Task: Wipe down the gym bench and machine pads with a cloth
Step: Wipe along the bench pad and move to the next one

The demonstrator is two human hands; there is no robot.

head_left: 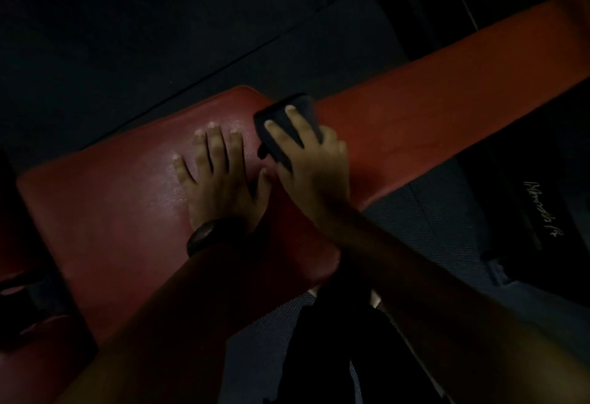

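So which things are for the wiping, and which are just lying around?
For the job: the dark cloth, the right hand pressing it, the red bench, the left hand flat on it.
Just there: the wristwatch, the floor mat, the dark thing with writing.

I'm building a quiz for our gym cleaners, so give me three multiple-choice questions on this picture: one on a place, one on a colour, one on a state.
1. Where is the cloth? A. under the right hand B. on the floor C. on a rack
2. What colour is the bench pad? A. blue B. red C. white
3. How does the left hand lie? A. flat on the pad B. round a bottle C. in the air
Answers: A, the right hand presses the dark cloth down; B, the padding shows red; A, it lies straight-fingered and spread.
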